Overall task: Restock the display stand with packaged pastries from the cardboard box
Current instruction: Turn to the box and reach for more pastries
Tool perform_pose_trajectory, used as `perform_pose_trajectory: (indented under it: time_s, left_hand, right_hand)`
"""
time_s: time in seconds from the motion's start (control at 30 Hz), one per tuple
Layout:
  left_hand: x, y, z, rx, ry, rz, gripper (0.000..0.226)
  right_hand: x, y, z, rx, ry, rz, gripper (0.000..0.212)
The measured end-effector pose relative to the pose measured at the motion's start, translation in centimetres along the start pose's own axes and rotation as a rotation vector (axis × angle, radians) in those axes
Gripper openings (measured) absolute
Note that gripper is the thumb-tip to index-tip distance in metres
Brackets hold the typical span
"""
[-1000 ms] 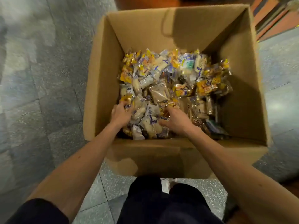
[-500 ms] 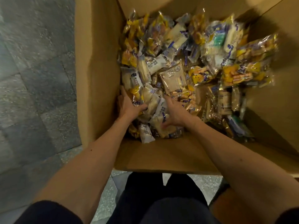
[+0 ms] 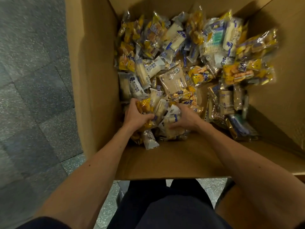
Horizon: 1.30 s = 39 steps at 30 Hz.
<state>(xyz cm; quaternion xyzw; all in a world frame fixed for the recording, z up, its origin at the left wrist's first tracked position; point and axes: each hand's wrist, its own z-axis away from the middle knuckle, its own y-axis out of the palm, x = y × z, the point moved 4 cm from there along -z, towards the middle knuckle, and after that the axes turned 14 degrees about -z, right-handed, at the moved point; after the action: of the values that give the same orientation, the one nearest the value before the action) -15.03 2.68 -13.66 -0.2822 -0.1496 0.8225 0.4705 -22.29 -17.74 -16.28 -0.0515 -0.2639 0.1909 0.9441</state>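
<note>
A large open cardboard box (image 3: 92, 80) stands on the floor and holds several packaged pastries (image 3: 173, 80) in clear, white and yellow wrappers. Both my hands reach into the near left part of the pile. My left hand (image 3: 134, 114) curls its fingers and thumb around a yellow-wrapped pastry pack (image 3: 144, 105). My right hand (image 3: 185, 117) grips a bunch of white-wrapped packs (image 3: 171, 116) from the right side, thumb pressed against them. The display stand is out of view.
Grey speckled floor tiles (image 3: 33, 96) lie left of the box. The box's near wall (image 3: 165, 161) rises between my legs and the pile. My dark trousers (image 3: 165, 204) fill the bottom of the view. An orange-brown surface (image 3: 231, 204) shows at bottom right.
My head has moved closer over the box. Both hands have closed tighter around the packs in the near left corner, gathering them together.
</note>
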Motion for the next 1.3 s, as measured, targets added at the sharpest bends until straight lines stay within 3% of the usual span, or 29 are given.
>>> perform_pose_trajectory:
  time_s: [0.1, 0.27, 0.37, 0.4, 0.7, 0.9, 1.13, 1.3]
  left_hand:
    - [-0.5, 1.2, 0.1, 0.118, -0.012, 0.050, 0.080]
    - [-1.9, 2.8, 0.4, 0.236, -0.008, 0.116, 0.094]
    - [-2.9, 3.3, 0.8, 0.283, 0.012, 0.179, 0.086]
    - [-3.2, 3.5, 0.9, 0.294, 0.028, 0.189, 0.083]
    - [-4.9, 3.2, 2.9, 0.383, 0.066, 0.320, 0.071]
    - [-6.7, 0.8, 7.8, 0.535, 0.145, 0.430, 0.077]
    - [-11.5, -2.0, 15.9, 0.590, 0.306, 0.448, 0.065]
    - [-14.3, -1.6, 22.5, 0.643, 0.463, 0.302, 0.073]
  right_hand:
    - [-0.8, -1.1, 0.5, -0.070, 0.035, -0.170, 0.057]
    - [-1.3, -2.1, 1.2, -0.096, 0.064, -0.425, 0.064]
    - [-1.4, -2.4, 1.6, -0.069, 0.061, -0.541, 0.029]
    - [-1.4, -2.5, 1.7, -0.067, 0.045, -0.580, 0.028]
    - [-0.8, -2.9, 5.2, -0.004, 0.033, -1.059, 0.063]
    - [0.8, -3.4, 10.8, 0.019, -0.039, -1.181, 0.057]
    - [3.1, -4.2, 18.2, -0.078, -0.239, -1.253, 0.051]
    - [1.5, -4.7, 25.3, -0.156, -0.379, -1.391, 0.075]
